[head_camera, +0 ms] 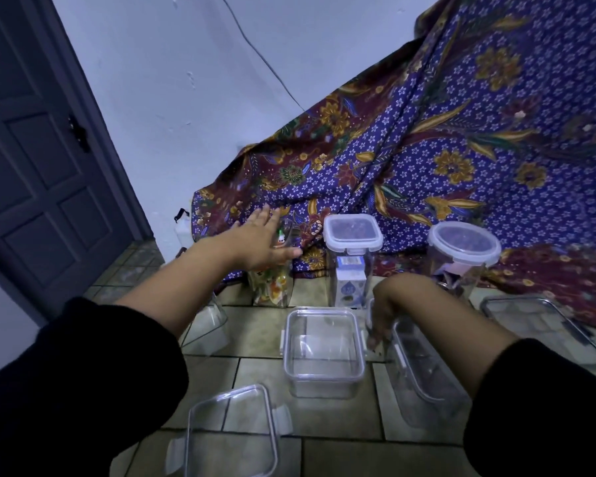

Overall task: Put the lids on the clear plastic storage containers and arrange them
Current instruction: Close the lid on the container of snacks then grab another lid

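Clear plastic, light, stiff and slick: the left hand (260, 237) reaches upper-centre, fingers spread, while the right hand (381, 316) fingers pinch a container's (424, 373) rim, the best hold

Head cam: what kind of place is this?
Likely a room in a home, worked at floor level: tiled floor, panelled door, and a batik cloth draped behind clear containers.

no legible text found. a blue and white carton (349, 282) inside the tall square lidded container (351, 259) carries a label panel and a round emblem, both too blurred to read. the colourful packet (272, 287) in the container beside it shows printed graphics only; no words, brands or numbers can be made out.
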